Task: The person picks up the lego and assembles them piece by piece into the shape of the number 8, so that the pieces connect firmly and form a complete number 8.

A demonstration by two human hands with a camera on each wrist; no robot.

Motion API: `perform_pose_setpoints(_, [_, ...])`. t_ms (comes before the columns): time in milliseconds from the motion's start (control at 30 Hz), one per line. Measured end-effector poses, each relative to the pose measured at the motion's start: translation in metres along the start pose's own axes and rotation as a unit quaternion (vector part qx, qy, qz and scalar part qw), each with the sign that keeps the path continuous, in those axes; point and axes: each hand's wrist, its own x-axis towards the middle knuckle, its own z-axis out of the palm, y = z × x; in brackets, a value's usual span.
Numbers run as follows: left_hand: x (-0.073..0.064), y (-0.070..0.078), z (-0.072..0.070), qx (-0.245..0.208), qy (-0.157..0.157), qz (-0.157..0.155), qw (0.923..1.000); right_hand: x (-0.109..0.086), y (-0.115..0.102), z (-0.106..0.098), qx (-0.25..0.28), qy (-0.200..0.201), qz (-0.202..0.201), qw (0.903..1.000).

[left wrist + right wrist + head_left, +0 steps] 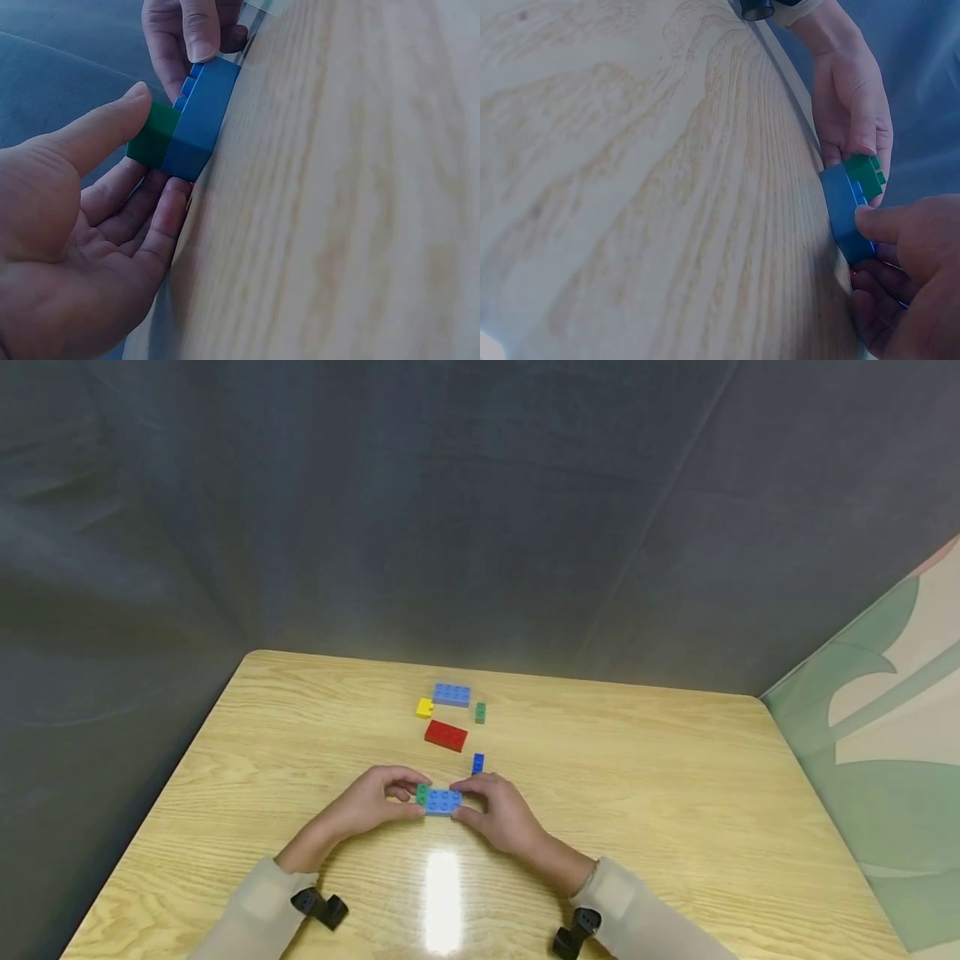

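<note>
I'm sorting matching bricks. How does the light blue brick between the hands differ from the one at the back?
The front brick is held between the left hand and right hand; the back brick is apart from both. The front brick carries a small green brick on its left end; the back brick carries none. Both are light blue and oblong.

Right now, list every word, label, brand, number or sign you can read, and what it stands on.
None can be read in any view.
Held blue brick and held green brick: any marks on the studs are too small to read.
Red brick, yellow brick: no lettering visible.
Table: none.
</note>
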Motion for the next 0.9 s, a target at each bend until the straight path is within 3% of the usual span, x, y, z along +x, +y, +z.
perform_pose_setpoints(233, [0.001,-0.001,0.002,-0.011,0.002,-0.018,0.9998,0.001,0.002,-0.001,-0.003,-0.004,0.001,1.0])
perform_pose_setpoints(467, [0.0,0.0,0.002,-0.015,0.001,-0.023,0.9996,0.0,0.005,-0.006,0.032,-0.01,-0.014,0.9993])
perform_pose_setpoints(767, [0.0,-0.002,0.001,-0.016,-0.001,-0.019,0.9997,0.006,0.005,-0.021,0.069,0.026,-0.036,0.9967])
perform_pose_setpoints(900, [0.0,-0.002,0.001,-0.019,-0.002,-0.023,0.9996,0.009,0.007,-0.026,0.076,0.044,-0.024,0.9958])
